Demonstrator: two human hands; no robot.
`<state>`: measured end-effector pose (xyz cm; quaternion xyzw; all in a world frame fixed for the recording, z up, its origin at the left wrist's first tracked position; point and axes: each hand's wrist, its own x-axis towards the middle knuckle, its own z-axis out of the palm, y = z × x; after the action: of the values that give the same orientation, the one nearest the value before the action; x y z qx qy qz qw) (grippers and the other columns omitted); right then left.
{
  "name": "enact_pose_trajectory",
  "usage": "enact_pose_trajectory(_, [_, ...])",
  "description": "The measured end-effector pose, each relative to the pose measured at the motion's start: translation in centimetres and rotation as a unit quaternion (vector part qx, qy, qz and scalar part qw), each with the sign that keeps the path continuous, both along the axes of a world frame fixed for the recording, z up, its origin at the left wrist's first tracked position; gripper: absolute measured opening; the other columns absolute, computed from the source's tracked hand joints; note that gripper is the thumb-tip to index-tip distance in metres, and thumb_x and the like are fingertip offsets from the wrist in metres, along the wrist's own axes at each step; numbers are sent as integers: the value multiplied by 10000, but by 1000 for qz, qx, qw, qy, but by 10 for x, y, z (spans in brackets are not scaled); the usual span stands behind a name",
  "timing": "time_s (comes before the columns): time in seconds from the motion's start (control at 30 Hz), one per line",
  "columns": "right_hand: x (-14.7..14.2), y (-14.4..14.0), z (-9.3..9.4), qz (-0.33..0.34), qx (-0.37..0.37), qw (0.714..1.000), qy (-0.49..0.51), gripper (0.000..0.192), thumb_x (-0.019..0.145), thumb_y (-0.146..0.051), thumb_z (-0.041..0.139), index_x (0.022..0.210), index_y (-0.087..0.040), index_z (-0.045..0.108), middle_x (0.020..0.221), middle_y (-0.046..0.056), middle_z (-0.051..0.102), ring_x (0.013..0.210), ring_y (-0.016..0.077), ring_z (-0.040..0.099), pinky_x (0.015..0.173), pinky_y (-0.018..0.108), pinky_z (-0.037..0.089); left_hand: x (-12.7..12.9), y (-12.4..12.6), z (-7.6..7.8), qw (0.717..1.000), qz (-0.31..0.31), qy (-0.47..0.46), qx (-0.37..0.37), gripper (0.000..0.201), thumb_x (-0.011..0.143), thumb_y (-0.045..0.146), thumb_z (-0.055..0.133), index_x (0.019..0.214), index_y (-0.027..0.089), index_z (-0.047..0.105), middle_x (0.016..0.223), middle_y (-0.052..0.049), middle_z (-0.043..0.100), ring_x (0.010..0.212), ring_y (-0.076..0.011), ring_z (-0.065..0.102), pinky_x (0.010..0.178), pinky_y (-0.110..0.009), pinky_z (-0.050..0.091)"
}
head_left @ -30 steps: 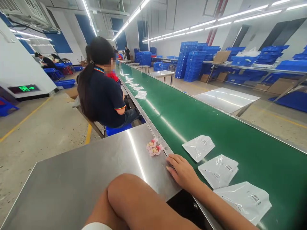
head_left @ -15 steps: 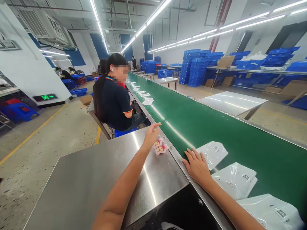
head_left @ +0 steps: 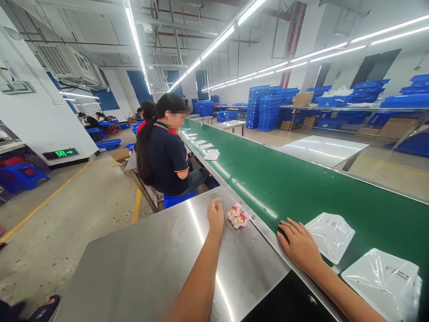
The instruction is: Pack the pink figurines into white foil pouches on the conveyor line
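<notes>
Nearest you, your right hand (head_left: 300,243) is lying flat on the edge of the green conveyor belt (head_left: 284,188), fingers spread and grasping nothing, just beside a clear plastic pouch (head_left: 330,235); a second pouch (head_left: 382,279) is lying further to your right. Your left hand (head_left: 215,217) is resting on the steel table (head_left: 150,268), fingers loosely curled and empty, right next to the small pink plush toys (head_left: 237,217), though you cannot tell whether it is touching them. The toys are sitting at the table's far edge against the conveyor's metal rail. Beyond, a person in a dark shirt (head_left: 166,156) is sitting beside the belt, with blue crates (head_left: 264,107) stacked in the distance.
</notes>
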<state>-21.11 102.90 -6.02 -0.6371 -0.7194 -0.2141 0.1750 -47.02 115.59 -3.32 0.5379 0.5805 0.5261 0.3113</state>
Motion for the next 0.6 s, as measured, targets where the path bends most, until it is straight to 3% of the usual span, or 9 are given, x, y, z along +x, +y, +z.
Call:
enact_pose_trajectory(0.3, [-13, -4, 16, -15, 6, 1000, -4, 325, 888, -333, 393, 1020, -142, 621, 1096, 85, 628, 1129, 244, 491, 982, 395, 362, -2, 5, -6, 997, -16, 68, 12, 275, 793, 139, 425, 1017, 211, 567, 1125, -53, 598, 1107, -214, 488, 982, -368, 321])
enact_pose_trajectory(0.6, [-10, -3, 12, -18, 22, 1000, -6, 351, 884, -369, 372, 986, -158, 633, 1062, 76, 644, 1089, 237, 525, 944, 393, 391, -5, 4, -3, 996, -14, 77, 30, 288, 785, 101, 416, 996, 203, 583, 1153, -54, 591, 1121, -201, 486, 975, -344, 341])
